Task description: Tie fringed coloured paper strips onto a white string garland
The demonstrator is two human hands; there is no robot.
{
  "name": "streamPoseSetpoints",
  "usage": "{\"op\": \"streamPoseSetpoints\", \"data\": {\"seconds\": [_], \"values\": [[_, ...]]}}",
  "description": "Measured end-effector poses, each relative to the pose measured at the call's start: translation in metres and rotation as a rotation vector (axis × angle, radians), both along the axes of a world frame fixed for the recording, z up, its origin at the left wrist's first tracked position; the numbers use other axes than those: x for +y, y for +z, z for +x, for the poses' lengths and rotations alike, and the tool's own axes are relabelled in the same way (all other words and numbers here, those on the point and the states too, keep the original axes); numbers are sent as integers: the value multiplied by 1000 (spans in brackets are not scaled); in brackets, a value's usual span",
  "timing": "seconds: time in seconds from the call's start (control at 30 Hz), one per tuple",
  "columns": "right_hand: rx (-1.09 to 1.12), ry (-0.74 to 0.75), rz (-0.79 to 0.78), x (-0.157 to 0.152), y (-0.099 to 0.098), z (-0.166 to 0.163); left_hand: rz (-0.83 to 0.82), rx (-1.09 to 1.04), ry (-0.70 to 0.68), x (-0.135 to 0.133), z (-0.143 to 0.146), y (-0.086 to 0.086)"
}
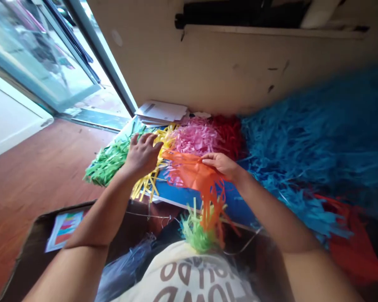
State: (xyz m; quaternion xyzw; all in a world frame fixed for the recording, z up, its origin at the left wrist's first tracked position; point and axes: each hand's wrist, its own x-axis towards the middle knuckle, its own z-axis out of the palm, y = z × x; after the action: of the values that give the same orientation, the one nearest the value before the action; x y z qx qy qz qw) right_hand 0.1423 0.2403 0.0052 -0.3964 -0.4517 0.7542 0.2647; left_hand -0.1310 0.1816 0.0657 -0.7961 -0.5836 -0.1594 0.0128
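Note:
My right hand (222, 163) pinches a sheet of orange fringed tissue paper (193, 172), whose cut strips hang over the near edge of the blue table (171, 192). With its fingers apart, my left hand (144, 154) is over green fringed paper (110, 161) and yellow fringed paper (148, 184). It appears to hold nothing. Pink fringed paper (197, 136) and dark red fringed paper (229, 136) lie beyond the orange piece. Pale green fringe (198, 230) hangs at my lap, below the orange strips.
Blue fringed paper (318, 142) is heaped high on the right, with red material (349, 239) below it. A stack of papers (162, 111) lies by the wall. A brown box (34, 247) stands low left, and a glass door (66, 54) is beyond. A thin string (157, 216) runs below the table edge.

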Motion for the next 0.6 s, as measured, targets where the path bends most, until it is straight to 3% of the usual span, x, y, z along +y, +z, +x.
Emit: {"op": "streamPoseSetpoints", "data": {"seconds": [0.07, 0.17, 0.23, 0.33, 0.43, 0.5, 0.53, 0.6], "values": [[-33, -9, -39, 6, -9, -9, 142, -32, -44, -24, 23, -8], [-46, 17, -34, 17, -16, -11, 83, 53, -385, -41, 65, -28], [-92, 25, 23, 21, -14, -5, 58, 62, -414, -35, 82, -44], [-237, -68, 213, 8, 2, 8, 14, -26, -343, -10, 86, -61], [-326, -206, 509, -38, 22, 11, -7, -78, -191, 15, 76, -65], [-404, -239, 812, -75, 23, 0, -22, -62, -95, 23, 71, -60], [-417, -159, 952, -91, 18, -10, -25, -47, -65, 24, 69, -55], [-493, -109, 1095, -109, 4, -36, 3, -12, -30, 17, 66, -40]]}}
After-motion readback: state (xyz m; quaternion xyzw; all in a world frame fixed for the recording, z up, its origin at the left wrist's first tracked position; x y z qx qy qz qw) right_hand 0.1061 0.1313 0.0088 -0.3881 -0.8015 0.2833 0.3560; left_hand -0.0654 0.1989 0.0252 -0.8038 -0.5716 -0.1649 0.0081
